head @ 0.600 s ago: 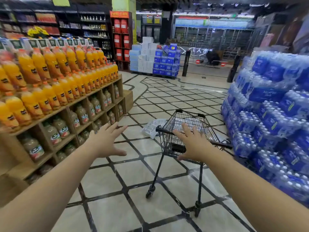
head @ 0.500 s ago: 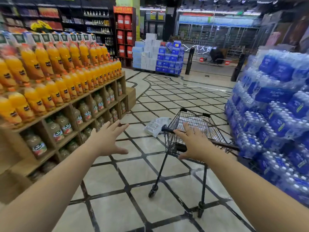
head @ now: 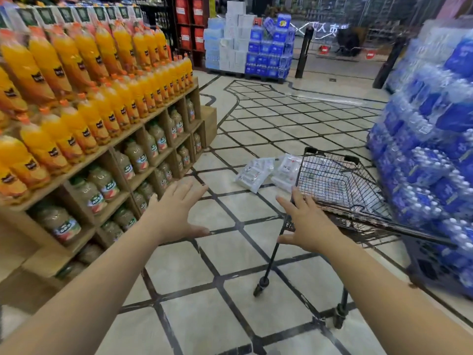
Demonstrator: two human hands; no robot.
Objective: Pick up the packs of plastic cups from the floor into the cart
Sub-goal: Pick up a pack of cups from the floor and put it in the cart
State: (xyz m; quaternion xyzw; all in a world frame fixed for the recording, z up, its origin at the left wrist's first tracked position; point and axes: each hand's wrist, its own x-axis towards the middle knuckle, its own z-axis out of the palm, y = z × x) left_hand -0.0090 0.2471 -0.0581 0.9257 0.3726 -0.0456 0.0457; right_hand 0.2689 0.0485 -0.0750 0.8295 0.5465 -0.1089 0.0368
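1. Hands are hovering apart, left hand (head: 176,211) and right hand (head: 307,226), fingers spread and holding nothing, probably readying a grab.
2. Cart (head: 332,180) is standing right, beside the right hand, for easy loading.
3. Packs (head: 256,172) are lying farther on the floor (head: 230,265), just left of the cart.
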